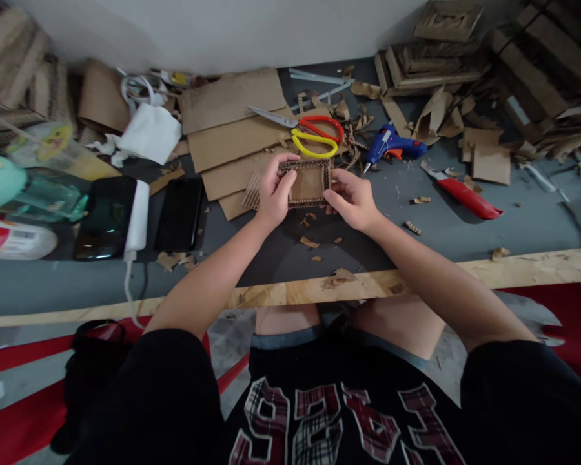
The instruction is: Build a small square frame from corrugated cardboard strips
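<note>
A small rectangular cardboard tray with raised corrugated edges is held up between my two hands. My left hand grips its left side, the thumb lying over the edge. On the opposite side, my right hand pinches the right edge with thumb and fingers. Just beyond the tray lie scissors with one red and one yellow handle, partly resting on flat cardboard sheets. A blue hot glue gun rests beyond my right hand, its nozzle pointing toward me.
A red-handled utility knife lies at right. Stacked cardboard pieces stand at the back right. On the left are a black phone, a white power bank with a cable, and a tissue roll. Scraps litter the grey table.
</note>
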Available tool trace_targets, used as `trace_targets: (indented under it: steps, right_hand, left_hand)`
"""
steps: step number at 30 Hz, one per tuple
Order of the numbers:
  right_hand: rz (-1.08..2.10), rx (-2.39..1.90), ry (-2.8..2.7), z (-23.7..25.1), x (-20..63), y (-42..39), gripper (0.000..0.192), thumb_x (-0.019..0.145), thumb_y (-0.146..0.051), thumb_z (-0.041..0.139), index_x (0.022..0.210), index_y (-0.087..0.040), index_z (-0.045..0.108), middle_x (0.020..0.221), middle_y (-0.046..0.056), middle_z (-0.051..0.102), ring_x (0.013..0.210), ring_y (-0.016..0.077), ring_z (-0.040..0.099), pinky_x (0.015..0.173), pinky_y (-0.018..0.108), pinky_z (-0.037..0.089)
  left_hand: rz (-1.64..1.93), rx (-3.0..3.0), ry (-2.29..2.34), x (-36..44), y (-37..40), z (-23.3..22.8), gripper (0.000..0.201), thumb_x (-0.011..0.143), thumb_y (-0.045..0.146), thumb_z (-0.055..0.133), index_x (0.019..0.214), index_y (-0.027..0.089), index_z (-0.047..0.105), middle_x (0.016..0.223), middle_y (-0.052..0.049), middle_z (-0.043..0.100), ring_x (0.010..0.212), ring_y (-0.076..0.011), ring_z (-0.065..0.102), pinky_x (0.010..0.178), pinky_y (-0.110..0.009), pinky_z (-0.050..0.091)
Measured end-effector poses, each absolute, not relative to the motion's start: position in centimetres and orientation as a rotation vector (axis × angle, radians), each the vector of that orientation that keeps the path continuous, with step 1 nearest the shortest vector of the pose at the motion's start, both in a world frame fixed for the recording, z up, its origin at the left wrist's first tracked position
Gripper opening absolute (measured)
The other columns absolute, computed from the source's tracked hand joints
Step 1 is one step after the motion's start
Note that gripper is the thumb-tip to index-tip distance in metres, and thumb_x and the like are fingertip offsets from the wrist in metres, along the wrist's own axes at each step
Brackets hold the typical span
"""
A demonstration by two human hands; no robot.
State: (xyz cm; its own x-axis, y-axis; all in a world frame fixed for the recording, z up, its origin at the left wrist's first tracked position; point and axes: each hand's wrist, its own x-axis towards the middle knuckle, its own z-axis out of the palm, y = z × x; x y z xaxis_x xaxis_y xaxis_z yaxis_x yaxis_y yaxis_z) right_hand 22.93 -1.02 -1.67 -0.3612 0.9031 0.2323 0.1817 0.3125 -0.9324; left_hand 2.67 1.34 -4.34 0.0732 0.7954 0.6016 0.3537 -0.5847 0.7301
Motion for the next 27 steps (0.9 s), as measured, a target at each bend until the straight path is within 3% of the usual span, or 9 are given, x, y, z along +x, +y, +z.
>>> trace_targets:
  steps: [13,20,27]
  right_hand:
    - [1.288,-0.869,-1.637,-1.89,22.67,-0.84,0.051,0.083,-0.063,0.064,0.107,-0.018,0.06,0.06,-0.003,0.067,0.042,0.0114,0.057,0.042,0.024,0.047]
    - [1.22,-0.878,-1.572,-1.83,22.68,-0.74,0.05,0.082,-0.071,0.062,0.089,-0.022,0.059,0.05,-0.005,0.058,0.039,0.0129,0.056,0.037,0.025,0.041]
    - [1.188,-0.899,-1.596,-1.64,22.53,-0.91,0.049,0.083,-0.071,0.061,0.085,-0.023,0.056,0.048,-0.006,0.054,0.035,0.0121,0.052,0.033,0.025,0.034]
  left_hand:
    - [1.574,1.841,1.043,2.7,1.63,-4.52,0.041,0.095,0.061,0.05,0.115,0.026,0.06,0.105,-0.002,0.067,0.088,-0.0161,0.066,0.08,-0.03,0.054]
    - [1.567,1.898,0.992,2.6,1.49,-4.22,0.037,0.096,0.058,0.049,0.114,0.029,0.061,0.108,-0.002,0.068,0.094,-0.0185,0.067,0.082,-0.032,0.055]
    - [1.544,1.936,0.999,2.83,1.43,-4.26,0.039,0.096,0.061,0.046,0.113,0.029,0.06,0.101,-0.001,0.066,0.088,-0.0183,0.067,0.078,-0.032,0.055]
